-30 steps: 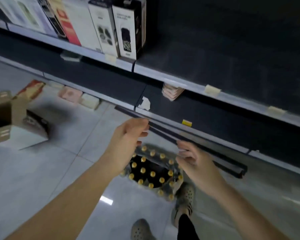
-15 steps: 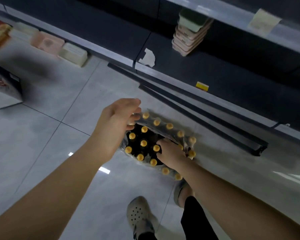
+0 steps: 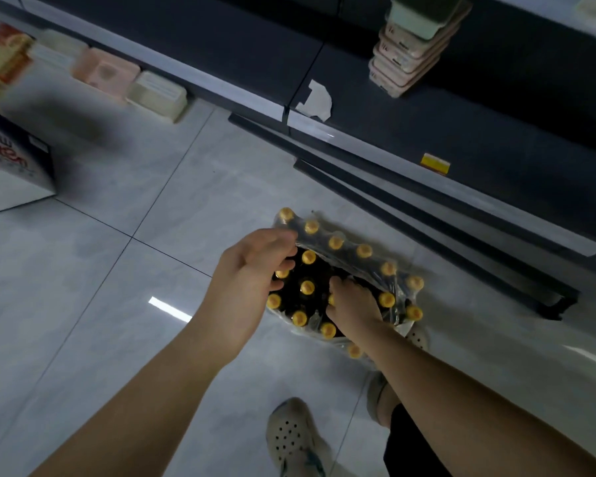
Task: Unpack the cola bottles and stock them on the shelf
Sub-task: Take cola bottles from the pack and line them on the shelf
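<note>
A: What takes up most of the view?

B: The grey tiled floor (image 3: 124, 304), then the dark bottom shelf (image 3: 461, 125) along the top right. Two long dark rails (image 3: 427, 215) lie on the floor beside its edge.

A: And the pack?

B: The shrink-wrapped pack of cola bottles (image 3: 344, 280) stands on the floor just in front of those rails, its plastic torn open on top. I count about eighteen yellow caps (image 3: 307, 257); some are hidden under the hands, so that is not exact.

A: The hands?

B: The left hand (image 3: 252, 280) has its fingers curled over the pack's near-left edge, pinching the wrap there. The right hand (image 3: 353, 304) reaches down among the bottles in the middle, fingers curled in; what exactly they grip I cannot tell.

A: Smaller things?

B: One stack of flat boxes (image 3: 413, 53) on the shelf, one printed carton (image 3: 11, 163) at the left, three pale packets (image 3: 104, 72) along the shelf base, two perforated shoes (image 3: 293, 438), one yellow tag (image 3: 435, 163).
</note>
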`<state>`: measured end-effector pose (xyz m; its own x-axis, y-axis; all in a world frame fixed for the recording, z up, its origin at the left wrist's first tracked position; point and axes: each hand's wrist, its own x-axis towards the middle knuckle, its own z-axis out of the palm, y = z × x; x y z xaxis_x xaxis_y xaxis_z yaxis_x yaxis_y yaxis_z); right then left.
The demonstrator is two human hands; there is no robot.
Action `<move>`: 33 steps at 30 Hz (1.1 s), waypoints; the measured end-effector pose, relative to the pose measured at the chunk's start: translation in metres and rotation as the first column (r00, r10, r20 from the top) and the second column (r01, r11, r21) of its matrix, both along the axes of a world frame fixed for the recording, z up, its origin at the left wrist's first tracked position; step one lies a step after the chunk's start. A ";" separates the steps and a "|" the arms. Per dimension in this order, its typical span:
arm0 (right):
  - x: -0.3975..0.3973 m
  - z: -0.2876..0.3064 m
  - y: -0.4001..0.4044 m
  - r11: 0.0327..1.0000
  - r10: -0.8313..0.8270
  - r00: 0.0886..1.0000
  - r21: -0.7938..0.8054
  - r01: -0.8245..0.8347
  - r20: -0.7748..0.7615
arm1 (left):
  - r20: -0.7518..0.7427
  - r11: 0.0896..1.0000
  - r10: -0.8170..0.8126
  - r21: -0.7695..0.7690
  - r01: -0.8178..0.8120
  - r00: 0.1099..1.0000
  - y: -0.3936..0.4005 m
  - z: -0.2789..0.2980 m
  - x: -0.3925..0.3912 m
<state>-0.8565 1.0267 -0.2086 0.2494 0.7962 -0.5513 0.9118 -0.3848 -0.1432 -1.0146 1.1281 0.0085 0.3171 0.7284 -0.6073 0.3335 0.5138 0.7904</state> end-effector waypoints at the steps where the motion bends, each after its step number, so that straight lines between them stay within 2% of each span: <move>1: 0.001 0.009 -0.002 0.999 -0.021 1.000 0.038 0.021 -0.023 | 0.000 1.000 -0.005 -0.001 0.005 1.000 0.000 0.000 0.000; 8: 0.011 0.106 -0.011 0.906 -0.124 0.955 0.362 0.220 -0.270 | 0.077 0.999 -0.021 -0.024 0.023 0.997 0.009 0.014 0.002; 11: 0.013 0.176 -0.017 0.839 -0.127 0.895 0.436 0.327 -0.427 | 0.130 0.998 -0.018 -0.065 0.027 0.991 0.010 0.030 0.005; 14: 0.022 0.261 -0.014 0.816 -0.098 0.864 0.457 0.353 -0.493 | 0.163 0.994 -0.101 -0.028 0.107 0.981 0.014 0.070 0.013; 20: 0.041 0.476 0.007 0.760 -0.074 0.811 0.494 0.422 -0.580 | 0.204 0.926 -0.374 0.135 0.353 0.905 0.037 0.228 0.022; 25: 0.048 0.648 0.011 0.617 0.028 0.820 0.655 0.435 -0.571 | 0.209 0.817 -0.565 0.281 0.504 0.799 0.038 0.382 0.026; 28: 0.054 0.749 0.007 0.514 0.062 0.835 0.735 0.443 -0.546 | 0.117 0.735 -0.627 0.416 0.535 0.770 0.021 0.473 0.033; 31: 0.058 0.843 0.001 0.412 0.094 0.869 0.814 0.410 -0.486 | -0.011 0.629 -0.626 0.584 0.513 0.780 0.006 0.558 0.045; 33: 0.060 0.898 -0.004 0.358 0.098 0.902 0.861 0.362 -0.420 | -0.037 0.578 -0.611 0.662 0.477 0.791 -0.006 0.608 0.054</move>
<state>-0.7969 1.0224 0.6889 0.3836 0.8216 0.4216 0.6496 0.0844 -0.7556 -0.9610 1.1226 0.6165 0.8311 0.5559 0.0162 0.2059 -0.3347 0.9195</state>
